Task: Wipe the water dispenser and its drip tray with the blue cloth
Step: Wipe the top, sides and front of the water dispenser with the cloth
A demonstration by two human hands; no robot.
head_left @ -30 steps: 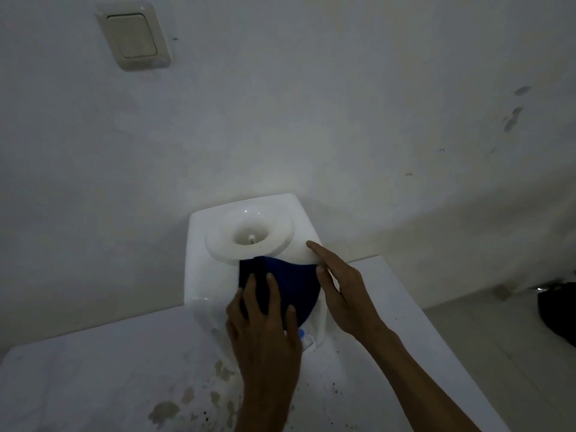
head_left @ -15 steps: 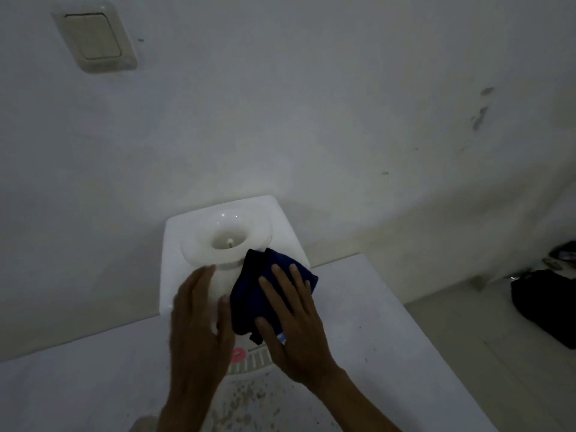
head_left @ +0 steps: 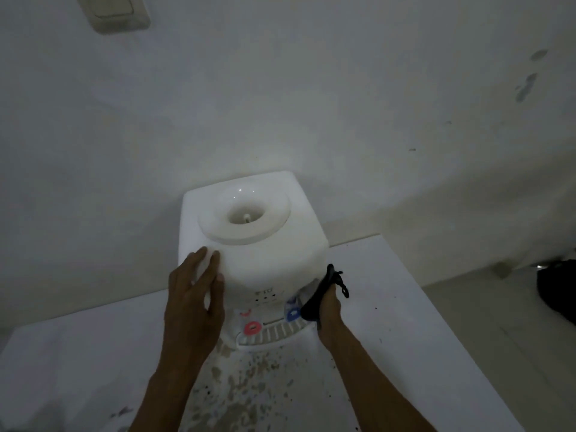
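A white tabletop water dispenser (head_left: 265, 254) stands against the wall, its round bottle socket open on top. My left hand (head_left: 194, 294) lies flat with spread fingers against its front left corner. My right hand (head_left: 327, 304) grips the dark blue cloth (head_left: 321, 291) and presses it on the dispenser's lower right side, next to the blue tap (head_left: 293, 313). The red tap (head_left: 252, 328) sits left of it. Below both taps lies the slotted white drip tray (head_left: 274, 335). The cloth hides most of my right fingers.
The dispenser rests on a white table (head_left: 389, 322) with brown stains and specks in front of the tray. A wall switch (head_left: 112, 10) is at the upper left. The table's right edge drops to a tiled floor, where a black object (head_left: 558, 291) lies.
My right hand slid the cloth from the dispenser's top front down to its lower right side. My left hand stayed on the left front corner. The view shifted, exposing the taps and tray.
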